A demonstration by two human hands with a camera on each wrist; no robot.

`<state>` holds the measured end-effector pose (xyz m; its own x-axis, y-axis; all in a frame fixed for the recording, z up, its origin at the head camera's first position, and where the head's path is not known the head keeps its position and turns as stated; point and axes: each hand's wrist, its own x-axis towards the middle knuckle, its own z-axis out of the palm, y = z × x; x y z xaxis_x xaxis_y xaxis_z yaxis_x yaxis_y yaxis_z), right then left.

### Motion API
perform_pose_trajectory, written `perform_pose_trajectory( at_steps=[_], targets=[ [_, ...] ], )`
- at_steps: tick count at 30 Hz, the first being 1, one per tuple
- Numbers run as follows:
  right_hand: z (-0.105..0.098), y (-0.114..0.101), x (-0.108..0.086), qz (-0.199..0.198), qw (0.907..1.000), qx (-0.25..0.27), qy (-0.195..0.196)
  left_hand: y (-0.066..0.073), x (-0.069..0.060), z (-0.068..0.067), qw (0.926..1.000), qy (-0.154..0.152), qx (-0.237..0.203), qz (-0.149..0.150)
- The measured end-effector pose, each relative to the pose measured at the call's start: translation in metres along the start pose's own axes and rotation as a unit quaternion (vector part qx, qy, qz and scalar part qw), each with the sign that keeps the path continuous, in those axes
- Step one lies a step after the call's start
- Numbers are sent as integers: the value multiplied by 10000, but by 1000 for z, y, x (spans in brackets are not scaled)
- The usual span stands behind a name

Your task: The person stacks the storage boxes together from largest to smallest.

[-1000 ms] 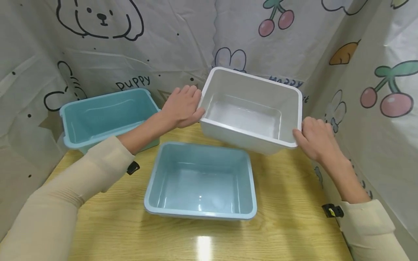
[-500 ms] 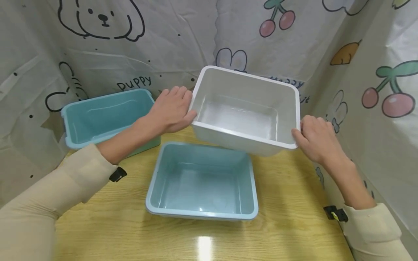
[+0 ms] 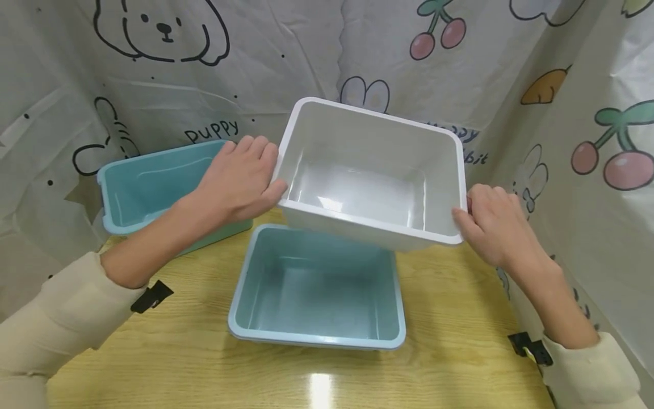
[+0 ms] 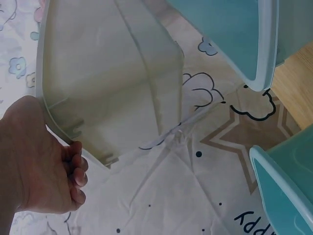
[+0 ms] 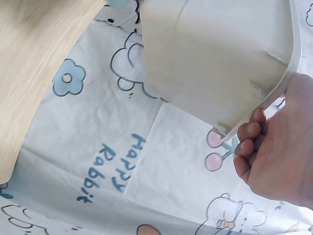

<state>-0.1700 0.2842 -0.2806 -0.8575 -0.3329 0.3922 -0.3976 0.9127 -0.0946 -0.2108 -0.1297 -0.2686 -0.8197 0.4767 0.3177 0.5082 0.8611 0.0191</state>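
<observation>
A white rectangular plastic bin [image 3: 368, 153] hangs tilted between my two hands, its open top facing me. My left hand [image 3: 237, 179] grips its left rim, thumb over the edge; in the left wrist view the fingers [image 4: 76, 174] curl under that rim. At the opposite end my right hand [image 3: 498, 227] holds the rim the same way, with curled fingers [image 5: 249, 134] beneath it in the right wrist view. Below stands a light blue bin [image 3: 317, 339] on the table, its back edge partly covered by the white one. Nothing is seen inside either bin.
A teal bin [image 3: 148, 182] stands at the back left, partly behind my left hand and forearm. Patterned white cloth [image 3: 286, 51] closes off the back and both sides. The wooden table [image 3: 194, 352] extends toward me.
The white bin has moved left and toward me, and now overlaps the light blue bin's back edge. My left hand has travelled left with it; the right hand has shifted only slightly.
</observation>
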Motion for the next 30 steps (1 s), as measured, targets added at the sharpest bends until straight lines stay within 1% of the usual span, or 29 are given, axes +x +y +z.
perform_pose_trajectory(
  at_steps=[7,11,19,23,26,30],
  targets=[
    [-7,-15,-5,-154,9999,4,-22,3,-24,-15,9998,105,33,-135],
    [-9,-23,-9,-246,9997,12,-19,5,-37,-22,9996,164,139,-161],
    [-12,-32,-22,-112,9995,252,-182,15,-58,-28,9994,69,291,-178],
    [-13,-35,-27,-256,9992,245,-164,18,-68,-34,9991,-8,364,-210],
    [-14,-37,-30,-331,9991,225,-160,21,-75,-38,9990,7,371,-228],
    [-16,-41,-34,-336,9989,242,-229,24,-84,-40,9990,83,383,-194]
  ],
)
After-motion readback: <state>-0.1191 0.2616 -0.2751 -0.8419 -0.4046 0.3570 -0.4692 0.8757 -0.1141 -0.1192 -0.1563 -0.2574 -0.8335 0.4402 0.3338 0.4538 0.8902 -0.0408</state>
